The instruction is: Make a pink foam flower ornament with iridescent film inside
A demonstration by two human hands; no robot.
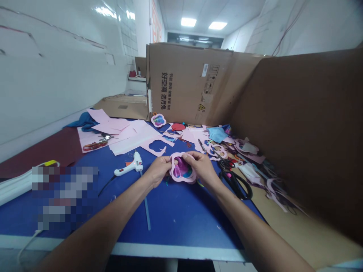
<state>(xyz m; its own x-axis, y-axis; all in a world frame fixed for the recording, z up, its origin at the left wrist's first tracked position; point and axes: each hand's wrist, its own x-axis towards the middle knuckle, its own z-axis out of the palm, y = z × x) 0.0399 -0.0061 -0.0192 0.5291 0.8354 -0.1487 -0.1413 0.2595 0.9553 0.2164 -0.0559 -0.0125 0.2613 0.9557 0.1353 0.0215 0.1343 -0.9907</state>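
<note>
A pink flower-shaped paper frame (pixel 183 170) with a purple, blue and magenta filling is held over the blue table (pixel 176 211). My left hand (pixel 159 170) pinches its left edge, fingers closed. My right hand (pixel 202 166) grips its top and right edge, fingers curled. A white glue gun (pixel 129 167) lies just left of my left hand, and a clear glue stick (pixel 146 206) lies beneath my left forearm. Black scissors (pixel 234 177) rest close to my right wrist.
Pink paper sheets and cut-outs (pixel 127 136) are scattered across the far table. A second finished pink flower frame (pixel 158 120) lies by a big cardboard box (pixel 193 83). A cardboard wall (pixel 306 128) closes the right side. Red-handled scissors (pixel 95 145) lie far left.
</note>
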